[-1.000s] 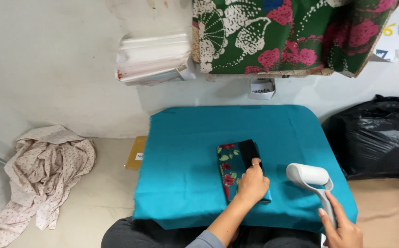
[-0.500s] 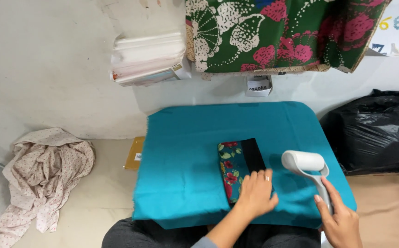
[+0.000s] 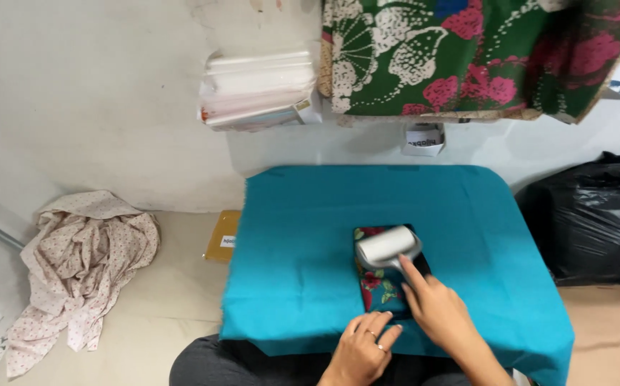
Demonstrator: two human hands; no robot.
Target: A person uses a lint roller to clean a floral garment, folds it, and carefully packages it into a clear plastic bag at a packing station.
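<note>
Head view: right hand (image 3: 435, 307) grips the white handheld steamer (image 3: 387, 247), its head pressing the folded dark floral cloth (image 3: 381, 289) mid-table (image 3: 310, 214), teal-covered. Left hand (image 3: 361, 352) lies open, fingertips touching the cloth's near edge.

Handle of the white steamer head (image 3: 388, 246) is buried inside the right hand (image 3: 438, 311); only the index finger shows along its neck. The steamer covers the top of the folded floral cloth (image 3: 378, 286), and the hand covers the cloth's right side. Both forearms run off the bottom edge. Left hand (image 3: 363, 350) hides the near edge of the teal surface (image 3: 296, 264). Hanging floral fabric (image 3: 467, 57) is cut by the top edge and smeared at right. Black bag (image 3: 596, 221) is clipped by the right edge. Label on the small white box (image 3: 423, 139) is too small to read.
</note>
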